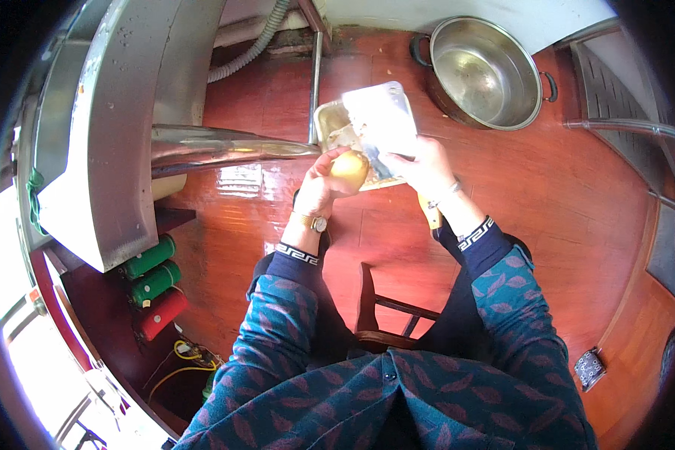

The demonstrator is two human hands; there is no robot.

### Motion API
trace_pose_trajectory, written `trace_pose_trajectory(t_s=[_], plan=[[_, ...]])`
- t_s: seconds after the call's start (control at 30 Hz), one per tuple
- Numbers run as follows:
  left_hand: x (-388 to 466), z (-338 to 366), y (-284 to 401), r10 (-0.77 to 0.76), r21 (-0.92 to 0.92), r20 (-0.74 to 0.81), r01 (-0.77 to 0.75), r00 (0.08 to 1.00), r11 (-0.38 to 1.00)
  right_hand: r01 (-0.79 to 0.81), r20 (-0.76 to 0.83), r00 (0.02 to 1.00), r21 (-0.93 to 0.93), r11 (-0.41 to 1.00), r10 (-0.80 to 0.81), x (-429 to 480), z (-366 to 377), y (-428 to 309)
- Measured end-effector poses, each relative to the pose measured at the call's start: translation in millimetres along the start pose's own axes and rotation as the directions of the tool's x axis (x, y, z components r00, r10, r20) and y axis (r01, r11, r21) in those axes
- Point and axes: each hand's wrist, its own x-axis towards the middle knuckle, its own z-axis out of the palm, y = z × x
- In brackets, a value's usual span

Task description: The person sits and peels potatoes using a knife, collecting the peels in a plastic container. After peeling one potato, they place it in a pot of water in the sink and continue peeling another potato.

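A round, yellowish potato-like vegetable (351,170) sits in the fingers of my left hand (316,188), its skin looking smooth and pale with a browner patch at one end. My right hand (432,169) grips a cleaver (379,115), whose broad blade is washed out by glare and has a hole near its far corner. The riveted wooden handle shows below my right wrist. Blade and vegetable are close together; contact cannot be made out. Under both hands is a shallow rectangular tray (322,112) with scraps in it, partly hidden by the blade.
A large two-handled steel pot (484,73) stands on the red floor, ahead to the right. Metal sink-like panels (124,112) and a steel tube (230,147) border the left, near green and red rolls (154,281). A wooden chair or stool (367,304) is between my legs.
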Motion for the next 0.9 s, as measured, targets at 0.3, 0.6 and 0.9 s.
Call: trace_pose_trajectory(t_s=[0.3, 0.6, 0.9], plan=[[5, -13, 2, -0.072, -0.026, 0.089, 0.075, 0.993, 0.997, -0.289, -0.118, 0.957, -0.34, 0.895, 0.264, 4, -1, -10], [4, -19, -3, -0.048, -0.097, 0.049, 0.053, 0.998, 0.994, -0.212, -0.034, 0.977, -0.27, 0.939, 0.211, -1, 8, -8], [-2, -9, 11, -0.128, -0.249, 0.103, 0.15, 0.986, 0.957, -0.141, 0.064, 0.988, 0.046, 0.989, 0.138, -1, 8, -11]])
